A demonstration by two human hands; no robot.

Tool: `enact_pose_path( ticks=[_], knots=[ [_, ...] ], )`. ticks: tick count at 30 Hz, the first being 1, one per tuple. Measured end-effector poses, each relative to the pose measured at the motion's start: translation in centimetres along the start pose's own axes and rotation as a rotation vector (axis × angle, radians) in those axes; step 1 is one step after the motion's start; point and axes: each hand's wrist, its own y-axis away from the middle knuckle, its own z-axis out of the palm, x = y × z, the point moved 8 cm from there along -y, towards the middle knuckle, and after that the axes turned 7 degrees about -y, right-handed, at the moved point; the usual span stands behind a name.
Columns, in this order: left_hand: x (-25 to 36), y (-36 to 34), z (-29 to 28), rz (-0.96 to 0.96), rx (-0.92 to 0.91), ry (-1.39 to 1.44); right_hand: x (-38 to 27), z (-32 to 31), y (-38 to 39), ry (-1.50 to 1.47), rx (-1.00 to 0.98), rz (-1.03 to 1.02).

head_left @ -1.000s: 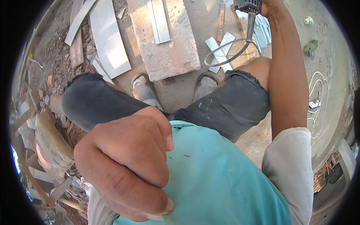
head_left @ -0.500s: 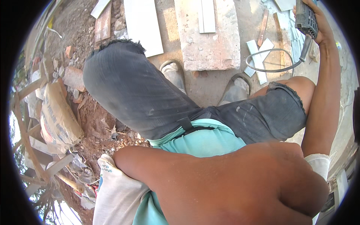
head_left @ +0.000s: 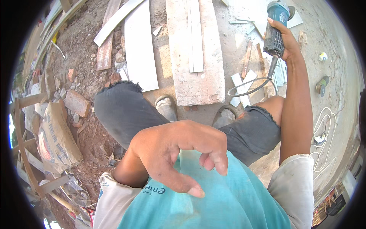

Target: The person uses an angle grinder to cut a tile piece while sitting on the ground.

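Observation:
My right hand (head_left: 291, 45) is raised at the far right with its fingers wrapped round the body of a teal and black angle grinder (head_left: 277, 16). The grinder's disc end points away from me, and its black cable loops down toward the ground. Close to the camera, in front of my chest, my left hand (head_left: 177, 147) hangs in the air. Its fingers are bent, the thumb stands apart from them, and nothing is between them. Beyond my feet lies a pale concrete block (head_left: 177, 72) with a narrow white strip (head_left: 195, 42) resting lengthwise on it.
Long white boards (head_left: 140, 53) lie left of the block. White offcuts (head_left: 244, 82) are scattered right of it. Rubble, a brick (head_left: 77, 103) and a paper sack (head_left: 59, 139) are at the left. A white cord (head_left: 324, 126) coils on the ground at the right.
My left arm has swung down from across the camera, and its hand now shows in front of my chest. The grinder appears further left and more fully in view. The whole view has shifted.

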Motion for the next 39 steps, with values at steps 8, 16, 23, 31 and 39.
enact_pose_path(
  ticks=[8, 16, 23, 31, 39],
  knots=[
    [-12.4, 0.8, -12.7, -0.794, 0.808, -0.626, 0.4, 1.1, 0.2, -0.113, 0.100, 0.085],
    [-20.5, 7.4, -16.8, -1.046, 1.139, -1.031, 0.9, 0.5, -0.3, -0.120, 0.160, 0.086],
    [-22.4, 8.7, -18.3, -0.893, 1.159, -1.205, 1.8, -0.1, -1.0, -0.242, 0.246, 0.064],
    [-27.1, 9.1, -18.8, -0.943, 1.043, -1.134, 0.4, -1.6, 2.2, -0.135, 0.446, 0.019],
    [-27.2, 8.6, -19.6, -0.933, 1.057, -1.149, 0.5, -1.7, 1.7, -0.157, 0.436, 0.036]
  ],
)
